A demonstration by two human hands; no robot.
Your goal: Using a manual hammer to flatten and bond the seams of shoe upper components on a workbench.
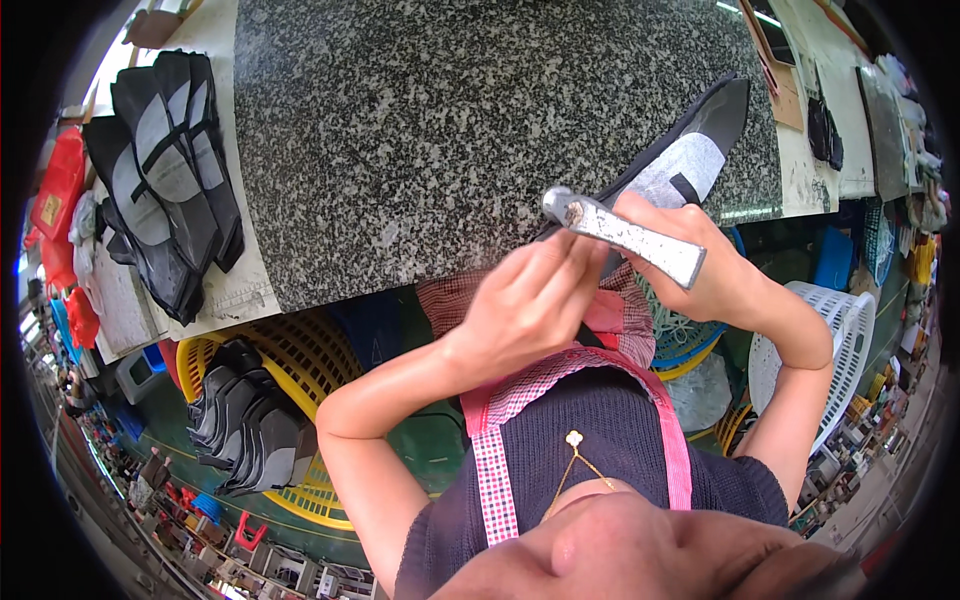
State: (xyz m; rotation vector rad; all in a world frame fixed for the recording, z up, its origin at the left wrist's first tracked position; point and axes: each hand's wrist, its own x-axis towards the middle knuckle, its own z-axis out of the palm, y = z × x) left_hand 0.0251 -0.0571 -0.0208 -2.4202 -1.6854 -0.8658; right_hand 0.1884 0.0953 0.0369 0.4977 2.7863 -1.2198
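A black shoe upper (pixel 700 150) with light grey patches lies slantwise across the right edge of the stone slab (pixel 480 130). Its near end runs between my hands. My left hand (pixel 530 300) is closed, fingertips pinched at this near end, most of them turned out of sight. My right hand (pixel 715 265) is closed beside it, with the worn metal head of a hammer (pixel 640 238) across its knuckles. The hammer's rounded end is close to my left fingertips; its handle is hidden beneath the head.
Stacked black and grey uppers (pixel 170 170) rest left of the slab. More lie in a yellow basket (pixel 320 345) below the table's left side. A white basket (pixel 848 350) stands at the right, near blue netting (pixel 690 335). Red plastic bags (pixel 62 210) hang at the far left.
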